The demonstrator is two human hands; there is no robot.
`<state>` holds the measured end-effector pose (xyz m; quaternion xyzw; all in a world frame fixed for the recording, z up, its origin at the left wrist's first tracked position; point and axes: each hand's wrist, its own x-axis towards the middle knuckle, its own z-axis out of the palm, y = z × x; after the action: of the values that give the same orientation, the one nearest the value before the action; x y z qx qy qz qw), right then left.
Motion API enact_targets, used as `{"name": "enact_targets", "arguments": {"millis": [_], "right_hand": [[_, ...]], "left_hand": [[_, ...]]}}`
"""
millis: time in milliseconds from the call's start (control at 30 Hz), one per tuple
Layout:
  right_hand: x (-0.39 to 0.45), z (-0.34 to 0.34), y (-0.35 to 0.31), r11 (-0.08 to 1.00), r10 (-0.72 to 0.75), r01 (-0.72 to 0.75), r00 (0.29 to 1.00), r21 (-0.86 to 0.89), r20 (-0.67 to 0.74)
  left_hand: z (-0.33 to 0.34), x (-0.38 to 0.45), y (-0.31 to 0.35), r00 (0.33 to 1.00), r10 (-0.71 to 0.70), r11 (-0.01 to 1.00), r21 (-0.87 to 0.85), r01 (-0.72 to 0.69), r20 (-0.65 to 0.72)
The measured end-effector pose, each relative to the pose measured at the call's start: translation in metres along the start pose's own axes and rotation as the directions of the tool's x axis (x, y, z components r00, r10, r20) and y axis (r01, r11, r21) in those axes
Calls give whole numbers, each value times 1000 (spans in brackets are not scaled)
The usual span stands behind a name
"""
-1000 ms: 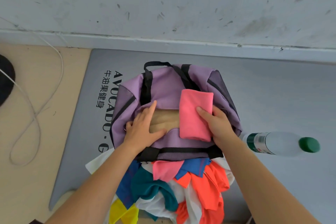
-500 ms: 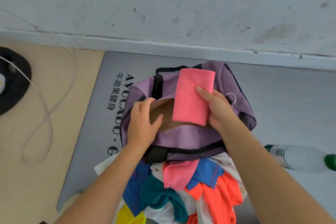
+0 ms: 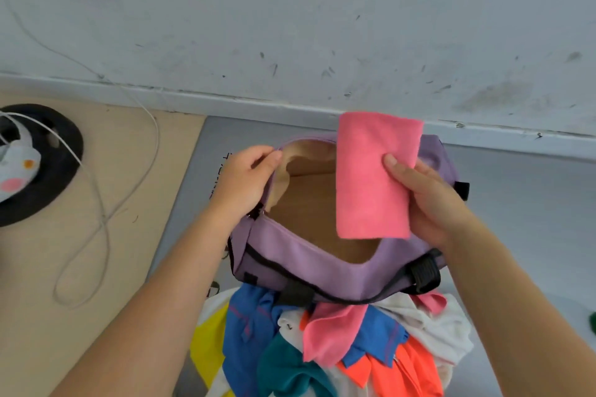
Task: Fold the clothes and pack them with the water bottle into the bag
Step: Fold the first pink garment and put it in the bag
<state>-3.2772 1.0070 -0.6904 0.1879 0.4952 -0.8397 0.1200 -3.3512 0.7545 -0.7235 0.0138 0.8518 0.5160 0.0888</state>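
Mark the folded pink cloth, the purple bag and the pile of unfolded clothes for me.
folded pink cloth (image 3: 371, 177), head view, middle of its flat face.
purple bag (image 3: 290, 255), head view, near side wall below the opening.
pile of unfolded clothes (image 3: 332, 335), head view, loose pink piece on top.

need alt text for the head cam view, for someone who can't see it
A person's right hand holds a folded pink cloth over the open purple bag, while the left hand pulls the bag's rim open. Unfolded colourful clothes lie piled in front of the bag.
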Motion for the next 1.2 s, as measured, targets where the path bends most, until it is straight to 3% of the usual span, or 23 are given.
{"name": "enact_targets", "arguments": {"millis": [67, 100, 133, 167, 200, 333, 467, 600, 700, 800, 867, 900, 933, 1000, 1067, 1200], "right_hand": [[-9, -5, 9, 946, 250, -224, 964, -235, 87], [-12, -7, 17, 837, 366, -298, 928, -459, 66], [-12, -10, 26, 660, 423, -318, 906, -681, -13], [-11, -11, 34, 497, 401, -304, 911, -813, -97], [-7, -11, 42, 433, 325, -294, 933, -852, -157], [25, 5, 60, 788, -22, -145, 965, -599, -262], [81, 24, 86, 915, 124, -183, 975, -359, -183], [111, 11, 123, 869, 165, -326, 900, -372, -403], [120, -1, 137, 920, 275, -370, 845, -129, -459], [124, 10, 141, 936, 329, -345, 928, -68, -175], [127, 24, 141, 919, 368, -346, 924, -187, 100], [130, 30, 143, 906, 384, -342, 912, -248, 143], [133, 34, 145, 903, 365, -325, 925, -281, 102], [138, 35, 152, 913, 273, -300, 953, -276, -133], [136, 27, 159, 919, 233, -302, 934, -251, -272], [127, 12, 156, 809, 324, -393, 919, -436, -226]], "left_hand": [[-7, 12, 19, 1000, 30, 1000, 0, -30, 2], [-9, 16, 27, 999, 50, 999, 5, -50, 10], [-10, 19, 33, 998, 63, 998, 9, -63, 24], [-10, 20, 37, 997, 72, 997, 16, -72, 41], [-10, 19, 40, 996, 76, 997, 16, -77, 55], [-1, 6, 32, 997, 51, 993, -107, -44, 66], [0, 3, 15, 997, 34, 987, -158, -23, 64], [-4, 8, 6, 1000, -3, 987, -158, 0, -20], [-7, 11, 2, 999, 22, 980, -196, -30, -40], [-4, 11, -6, 999, 44, 968, -247, -45, -7], [-2, 10, -10, 997, 58, 963, -267, -45, 40], [-3, 10, -11, 997, 68, 965, -258, -56, 39], [-4, 11, -12, 997, 77, 967, -243, -69, 24], [-8, 11, -14, 996, 94, 969, -230, -93, -5], [-12, 10, -15, 995, 94, 969, -230, -95, -13], [-13, 7, -18, 996, 86, 976, -202, -87, -13]]}}
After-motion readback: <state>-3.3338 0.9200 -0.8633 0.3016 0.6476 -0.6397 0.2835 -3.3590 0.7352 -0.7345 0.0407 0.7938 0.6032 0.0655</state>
